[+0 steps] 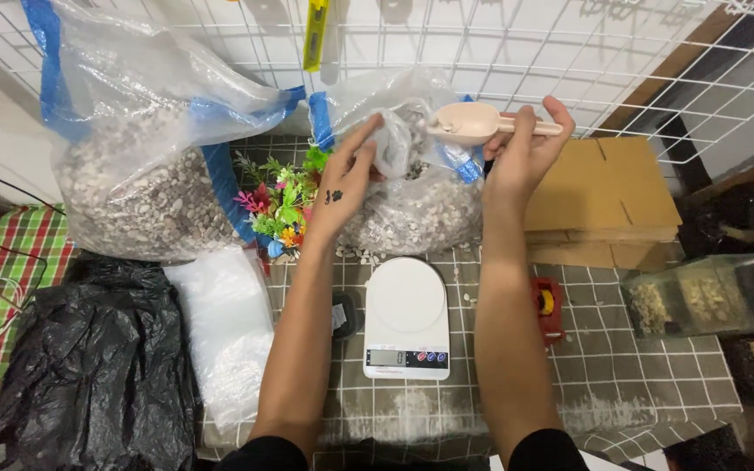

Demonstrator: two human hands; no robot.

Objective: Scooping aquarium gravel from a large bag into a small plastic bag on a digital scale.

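Up top, scoop (pixel 469 122) in right hand (pixel 521 148)

A white kitchen scale (pixel 407 318) is sitting on the tiled table (pixel 639 375). A black bag (pixel 89 375) is lying beside it (all crumpled), and flat cardboard (pixel 604 196) is resting near bright plastic flowers (pixel 283 201).

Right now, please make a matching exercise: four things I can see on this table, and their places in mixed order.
Things:
1. scoop
2. kitchen scale
3. cardboard
4. black bag

Places:
A. far left, beside the checked cloth
B. between the two forearms
C. in the right hand, above the gravel bag
D. flat at the right, behind the red tape measure

Pairs: 1-C, 2-B, 3-D, 4-A
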